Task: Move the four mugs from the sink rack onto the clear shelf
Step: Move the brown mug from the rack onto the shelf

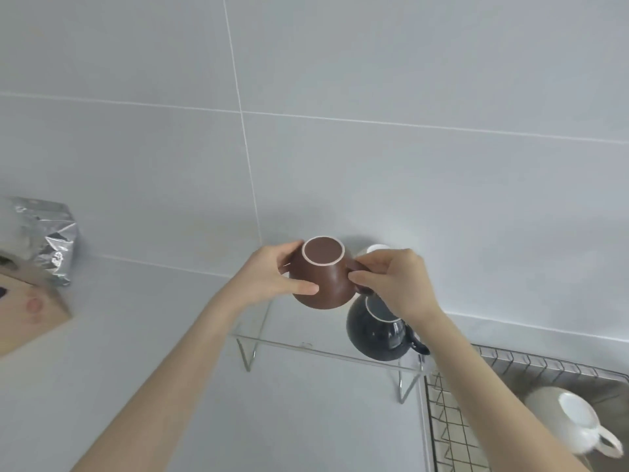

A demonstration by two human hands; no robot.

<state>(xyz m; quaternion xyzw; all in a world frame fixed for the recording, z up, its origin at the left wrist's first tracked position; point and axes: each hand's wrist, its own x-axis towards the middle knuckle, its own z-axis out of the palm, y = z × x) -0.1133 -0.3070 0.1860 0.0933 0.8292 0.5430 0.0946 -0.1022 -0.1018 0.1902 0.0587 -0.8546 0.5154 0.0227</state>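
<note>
A brown mug (323,279) is held upside down above the clear shelf (306,345), base up. My left hand (272,277) grips its left side. My right hand (394,281) pinches its handle on the right. A black mug (379,335) stands upside down on the shelf's right end, partly under my right wrist. Behind my right hand a white mug (377,248) peeks out at the shelf's back. Another white mug (565,424) lies inverted on the wire sink rack (449,427) at the lower right.
A crumpled silver foil bag (51,240) and a brown cardboard box (30,311) sit on the counter at the far left. A tiled wall rises right behind the shelf. The steel sink edge (544,362) runs along the right.
</note>
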